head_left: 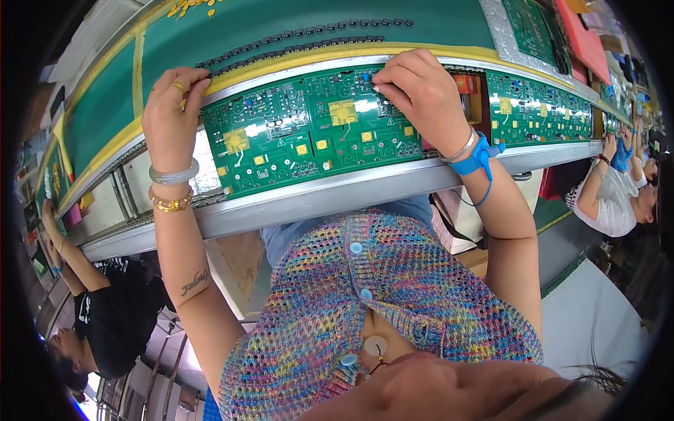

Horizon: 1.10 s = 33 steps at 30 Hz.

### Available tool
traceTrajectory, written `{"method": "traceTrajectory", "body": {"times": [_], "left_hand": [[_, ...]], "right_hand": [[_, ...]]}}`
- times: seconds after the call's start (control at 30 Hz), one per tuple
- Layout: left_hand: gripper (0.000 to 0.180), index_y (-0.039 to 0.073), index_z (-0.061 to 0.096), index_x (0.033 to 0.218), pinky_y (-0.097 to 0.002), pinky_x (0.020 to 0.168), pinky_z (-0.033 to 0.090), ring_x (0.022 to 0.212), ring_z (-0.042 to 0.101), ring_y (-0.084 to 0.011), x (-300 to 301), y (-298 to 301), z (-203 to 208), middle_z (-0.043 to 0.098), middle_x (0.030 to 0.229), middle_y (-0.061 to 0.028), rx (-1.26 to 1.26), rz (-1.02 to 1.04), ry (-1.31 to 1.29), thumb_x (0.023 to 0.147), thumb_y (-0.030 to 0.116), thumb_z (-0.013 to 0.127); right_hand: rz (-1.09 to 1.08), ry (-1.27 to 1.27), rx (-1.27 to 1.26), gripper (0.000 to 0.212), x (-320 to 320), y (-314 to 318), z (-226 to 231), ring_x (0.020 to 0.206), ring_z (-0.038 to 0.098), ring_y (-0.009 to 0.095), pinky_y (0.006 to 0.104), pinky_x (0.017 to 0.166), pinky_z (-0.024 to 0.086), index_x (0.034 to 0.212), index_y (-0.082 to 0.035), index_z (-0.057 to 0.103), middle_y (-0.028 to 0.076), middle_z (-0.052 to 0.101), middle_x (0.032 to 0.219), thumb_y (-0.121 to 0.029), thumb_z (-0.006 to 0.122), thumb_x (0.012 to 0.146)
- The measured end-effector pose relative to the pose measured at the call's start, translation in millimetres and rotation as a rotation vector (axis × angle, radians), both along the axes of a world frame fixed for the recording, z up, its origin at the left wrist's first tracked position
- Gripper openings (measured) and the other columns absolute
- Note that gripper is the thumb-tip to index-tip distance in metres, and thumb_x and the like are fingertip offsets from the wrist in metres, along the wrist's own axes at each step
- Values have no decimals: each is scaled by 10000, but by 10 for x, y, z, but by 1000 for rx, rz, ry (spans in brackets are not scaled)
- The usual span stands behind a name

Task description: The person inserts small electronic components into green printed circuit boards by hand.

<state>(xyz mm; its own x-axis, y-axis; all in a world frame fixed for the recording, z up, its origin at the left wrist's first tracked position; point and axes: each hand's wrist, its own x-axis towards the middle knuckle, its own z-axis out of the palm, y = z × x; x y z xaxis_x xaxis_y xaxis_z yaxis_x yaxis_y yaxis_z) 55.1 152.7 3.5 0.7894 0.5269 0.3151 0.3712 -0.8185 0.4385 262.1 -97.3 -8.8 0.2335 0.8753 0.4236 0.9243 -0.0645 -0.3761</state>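
A green circuit board (281, 158) with yellow pads and many small parts lies in a metal rail in front of me. My left hand (174, 109) is at the left end of two rows of small black components (319, 29), beyond the board's far edge. Its thumb and forefinger are pinched at the last black piece; whether they grip it is hidden. Over the right part of the board, my right hand (421, 95) has thumb and forefinger closed beside a small blue part (366, 78). Anything between those fingertips is too small to make out. A blue wrist strap (476, 160) circles my right wrist.
More green boards (540, 112) stand in the rail to the right. The rail's near metal edge (330, 188) runs between me and the boards. Small golden parts (193, 7) lie on the green mat at the back. Other people work at both sides, including one in white (609, 200).
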Motion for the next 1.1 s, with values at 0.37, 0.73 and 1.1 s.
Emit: {"method": "traceTrajectory", "body": {"times": [0.37, 0.73, 1.1], "left_hand": [[79, 43, 674, 850, -300, 679, 491, 783, 626, -223, -46, -115, 84, 657, 894, -57, -53, 5, -60, 780, 78, 688], [143, 31, 669, 866, -304, 691, 492, 803, 621, -226, -46, -607, 152, 614, 903, -70, -115, -145, 5, 729, 22, 708], [119, 15, 668, 823, -340, 694, 480, 803, 588, -244, 36, -596, 47, 578, 874, -71, -49, -171, 39, 712, 39, 701]], "right_hand": [[-17, -145, -6, 134, 197, 88, 241, 809, 605, 232, 337, 673, 506, 920, -106, 653, 53, 607, 823, -113, 610, 793], [-252, -644, -282, 92, 1069, 1330, 160, 698, 643, 308, 396, 628, 508, 778, -67, 663, 128, 648, 700, -115, 585, 768], [-100, -229, 51, 129, 604, 917, 530, 818, 594, 313, 396, 716, 476, 860, -56, 651, 128, 618, 791, -165, 592, 826]]}}
